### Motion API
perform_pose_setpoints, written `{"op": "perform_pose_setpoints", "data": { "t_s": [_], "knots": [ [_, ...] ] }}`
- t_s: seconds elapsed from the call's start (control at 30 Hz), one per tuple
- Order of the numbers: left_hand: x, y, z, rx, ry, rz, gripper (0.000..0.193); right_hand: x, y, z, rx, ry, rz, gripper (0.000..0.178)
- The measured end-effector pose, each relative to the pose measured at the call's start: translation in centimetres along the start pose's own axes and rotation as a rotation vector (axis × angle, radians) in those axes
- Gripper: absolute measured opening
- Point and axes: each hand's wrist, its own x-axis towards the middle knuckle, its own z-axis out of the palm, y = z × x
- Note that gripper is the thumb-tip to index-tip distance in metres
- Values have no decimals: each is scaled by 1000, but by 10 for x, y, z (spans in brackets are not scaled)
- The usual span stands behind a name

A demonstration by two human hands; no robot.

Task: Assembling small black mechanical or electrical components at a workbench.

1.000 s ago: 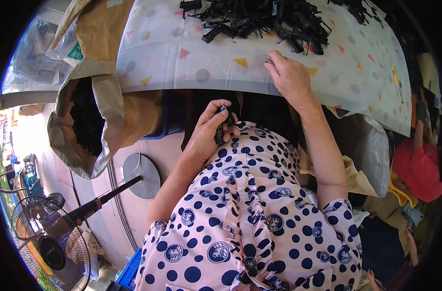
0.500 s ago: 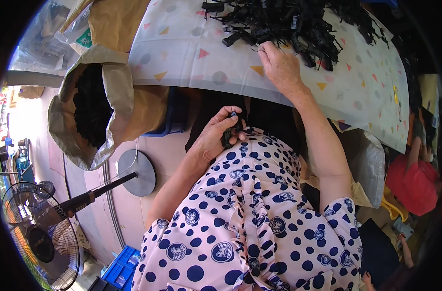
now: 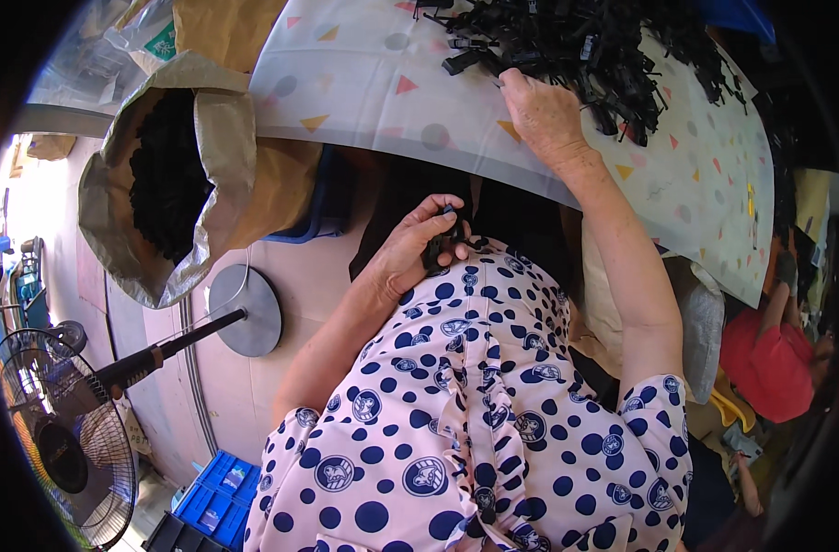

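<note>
At my lap, my left hand [image 3: 418,241] is closed around small black plastic parts [image 3: 445,241], with the thumb pressed on top; how many it holds is hidden by the fingers. My right hand [image 3: 546,118] reaches over the table at the near edge of a heap of similar black parts [image 3: 567,55]. Its thumb and forefinger are pinched together beside one part lying at the heap's left. Whatever is between those fingertips is too small to make out. Many parts in the heap have thin stems sticking out.
A patterned cloth [image 3: 346,83] covers the table. At the left, an open paper sack [image 3: 226,175] holds black pieces. A standing fan [image 3: 65,451], its round base [image 3: 245,311] and a blue crate [image 3: 219,497] are on the left. Another person in red [image 3: 769,359] is at the right.
The view has shifted slightly. My right hand remains at the heap's near edge, its fingers drawn together. My left hand keeps hold of the black parts at my lap.
</note>
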Motion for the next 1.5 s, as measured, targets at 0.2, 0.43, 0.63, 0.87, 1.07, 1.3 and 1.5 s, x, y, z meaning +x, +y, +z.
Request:
{"op": "perform_pose_setpoints", "data": {
  "t_s": [0.2,0.43,0.63,0.87,1.07,1.3,1.5],
  "knots": [
    [2,-3,-4,-8,-1,3,17,-3,5,0,-61,-51,-46,5],
    [5,-7,-19,-120,-24,-20,19,-8,0,-4,175,112,82,10],
    [8,-6,-20,-156,-16,-27,19,1,-5,-2,88,70,19,11],
    [7,-5,-20,-157,-12,-27,20,9,-1,8,-128,-40,-58,10],
    [4,-4,-21,-188,-7,-36,21,-14,1,-15,119,78,35,10],
    [7,-9,-24,-218,-35,-50,25,-90,32,-105,649,131,471,11],
    [12,-7,-22,-125,-21,-41,24,-173,71,-141,654,135,711,11]
  ]
}}
